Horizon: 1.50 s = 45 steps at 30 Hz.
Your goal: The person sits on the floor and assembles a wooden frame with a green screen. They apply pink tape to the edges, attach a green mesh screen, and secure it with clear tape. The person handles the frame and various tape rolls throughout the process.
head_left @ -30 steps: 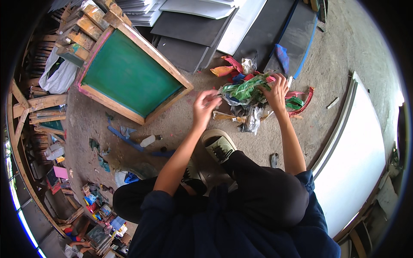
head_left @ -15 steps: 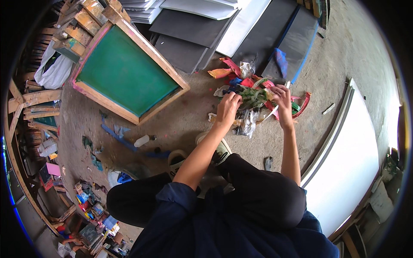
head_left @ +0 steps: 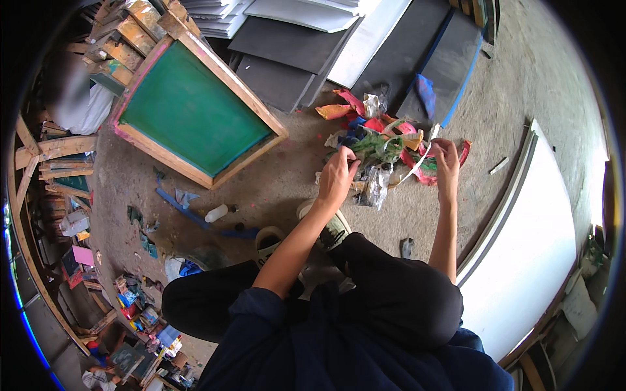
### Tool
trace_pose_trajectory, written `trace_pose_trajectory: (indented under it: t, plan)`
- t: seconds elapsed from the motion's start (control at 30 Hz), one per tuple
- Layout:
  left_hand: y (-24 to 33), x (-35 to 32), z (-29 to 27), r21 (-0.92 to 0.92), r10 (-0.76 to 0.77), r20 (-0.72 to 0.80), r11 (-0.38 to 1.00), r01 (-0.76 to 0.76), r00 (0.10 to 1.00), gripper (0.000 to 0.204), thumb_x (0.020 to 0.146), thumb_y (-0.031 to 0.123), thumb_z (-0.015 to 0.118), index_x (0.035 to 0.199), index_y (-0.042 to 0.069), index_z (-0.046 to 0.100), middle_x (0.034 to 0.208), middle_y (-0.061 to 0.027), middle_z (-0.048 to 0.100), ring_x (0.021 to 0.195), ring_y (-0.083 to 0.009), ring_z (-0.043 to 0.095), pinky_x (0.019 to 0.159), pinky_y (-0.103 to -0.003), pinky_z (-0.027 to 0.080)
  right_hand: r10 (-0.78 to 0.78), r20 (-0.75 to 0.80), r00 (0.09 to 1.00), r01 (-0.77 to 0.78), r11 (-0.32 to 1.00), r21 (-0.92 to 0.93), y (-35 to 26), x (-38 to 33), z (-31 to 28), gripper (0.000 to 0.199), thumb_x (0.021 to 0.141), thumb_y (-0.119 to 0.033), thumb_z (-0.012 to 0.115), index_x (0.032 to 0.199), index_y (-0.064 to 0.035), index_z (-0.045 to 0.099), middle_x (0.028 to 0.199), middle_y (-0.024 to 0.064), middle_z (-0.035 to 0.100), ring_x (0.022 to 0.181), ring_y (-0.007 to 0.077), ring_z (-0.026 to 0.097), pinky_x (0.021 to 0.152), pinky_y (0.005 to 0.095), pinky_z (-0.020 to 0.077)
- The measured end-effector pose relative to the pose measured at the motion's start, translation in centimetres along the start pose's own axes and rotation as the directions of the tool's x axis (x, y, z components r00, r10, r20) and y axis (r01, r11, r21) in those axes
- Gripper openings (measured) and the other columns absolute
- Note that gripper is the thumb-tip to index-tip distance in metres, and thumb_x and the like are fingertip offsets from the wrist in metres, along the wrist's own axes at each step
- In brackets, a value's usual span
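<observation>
On the concrete floor in front of me lies a heap of colourful tape and plastic scraps, with green crumpled film (head_left: 378, 148), red strips (head_left: 373, 125) and clear crumpled plastic (head_left: 374, 188). My left hand (head_left: 336, 174) hovers at the heap's left edge with its fingers curled together; what they hold, if anything, is hidden. At the right side, my right hand (head_left: 447, 163) pinches thumb against fingers at a narrow white strip (head_left: 417, 168), which curves down toward the clear plastic.
A wooden-framed green screen (head_left: 195, 111) leans at the upper left. Dark flat sheets (head_left: 280, 45) lie beyond the heap. To the right is a large white panel (head_left: 528, 241). A small white bottle (head_left: 216, 213) and blue strip (head_left: 179, 207) lie left of my shoes (head_left: 334, 231).
My right hand has moved right, and the white strip now stretches further that way. My left hand has drawn back slightly toward me and left, off the scraps. A blurred shape has appeared at upper left.
</observation>
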<state>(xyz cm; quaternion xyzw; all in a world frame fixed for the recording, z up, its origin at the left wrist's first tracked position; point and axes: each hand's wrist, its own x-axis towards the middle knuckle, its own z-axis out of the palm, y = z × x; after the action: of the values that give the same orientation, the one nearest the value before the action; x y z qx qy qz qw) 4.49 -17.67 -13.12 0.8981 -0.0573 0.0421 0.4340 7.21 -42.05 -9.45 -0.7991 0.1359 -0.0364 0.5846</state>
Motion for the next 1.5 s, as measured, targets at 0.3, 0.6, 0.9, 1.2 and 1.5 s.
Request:
trace_pose_trajectory:
  t: [0.3,0.6,0.9,1.2,1.5]
  plan:
    - [0.3,2.2,-3.7,-0.043,0.159,-0.036,0.986,-0.160,0.987,0.033,0.064,-0.012,0.056,0.089,0.002,0.040,0.081,-0.0115,0.046,0.071,-0.0269,0.051,0.065,-0.040,0.043,-0.139,0.067,0.988,0.149,0.975,-0.166,-1.7,-0.6,1.1,0.017,0.086,-0.010,0.056,0.100,-0.0006,0.059,0.097,0.0113,0.061,0.092,0.0215,0.059,0.083,0.0311,0.0442]
    - [-2.9,-3.0,-23.9,0.184,-0.276,0.609,0.961,0.206,0.743,0.026,0.084,0.016,0.060,0.101,0.002,0.046,0.103,-0.0153,0.057,0.095,-0.0265,0.058,0.081,-0.036,0.047,-0.292,0.479,0.828,0.447,0.859,-0.249,-11.5,-3.4,4.1,0.017,0.084,-0.005,0.057,0.100,0.0011,0.056,0.095,0.0127,0.060,0.091,0.0240,0.060,0.079,0.0318,0.0458]
    - [-7.1,-11.3,-37.1,-0.188,-0.411,-0.016,0.896,0.401,0.911,0.024,0.091,0.013,0.054,0.112,0.002,0.051,0.105,-0.0069,0.059,0.096,-0.0148,0.057,0.084,-0.028,0.046,-0.132,0.951,0.281,0.797,0.585,-0.154,-19.5,-1.0,13.0,0.024,0.086,-0.017,0.056,0.108,-0.0055,0.055,0.101,0.0143,0.059,0.097,0.0313,0.056,0.084,0.0393,0.0439]
    - [-14.2,-25.0,-28.4,-0.640,-0.689,-0.237,0.642,0.423,0.685,0.022,0.090,0.012,0.054,0.110,0.004,0.055,0.106,-0.0049,0.058,0.096,-0.0139,0.056,0.085,-0.028,0.043,-0.035,0.999,-0.007,0.880,0.474,0.023,-16.3,-2.3,25.8,0.023,0.084,-0.019,0.058,0.103,-0.0070,0.054,0.094,0.0122,0.058,0.092,0.0302,0.056,0.081,0.0408,0.0426]
    - [-6.9,-27.7,-32.2,-0.159,-0.523,-0.522,0.836,0.525,0.673,0.016,0.085,0.007,0.056,0.101,0.005,0.058,0.098,-0.0091,0.057,0.095,-0.0271,0.055,0.081,-0.034,0.043,0.073,0.866,-0.495,0.823,0.358,0.440,-13.8,-11.3,37.5,0.024,0.084,-0.018,0.060,0.104,-0.0053,0.057,0.098,0.0121,0.060,0.094,0.0292,0.057,0.082,0.0378,0.0444]
